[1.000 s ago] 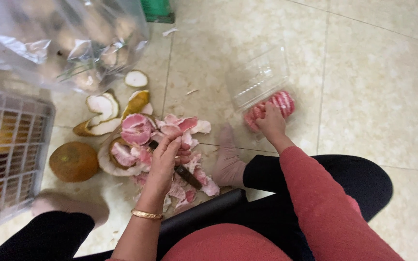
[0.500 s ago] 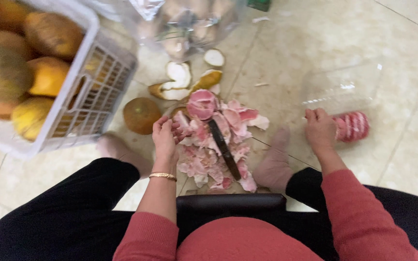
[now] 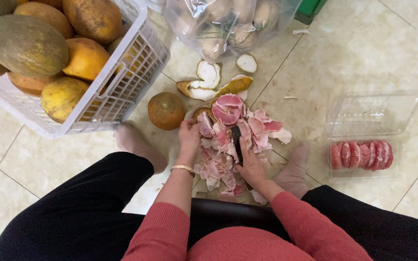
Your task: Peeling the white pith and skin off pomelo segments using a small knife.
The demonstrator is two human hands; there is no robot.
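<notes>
While both arms reach down, left hand (image 3: pixel 189 137) grip holding pomelo segment (image 3: pixel 205 124), right hand (image 3: pixel 251 164) grip closed around dark knife (image 3: pixel 237 137).

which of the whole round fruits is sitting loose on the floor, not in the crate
The small brownish-orange fruit on the tile, just right of the white plastic crate and nearest the left hand. The others are piled inside the crate.

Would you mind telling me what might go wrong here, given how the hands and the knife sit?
The right hand grips a dark-handled knife close to the left hand, which rests on the pink peel pile; a slip might nick those fingers. Both bare feet flank the pile, so a dropped blade could hit one. The open clear tray of segments lies on the floor, exposed to dirt.
</notes>
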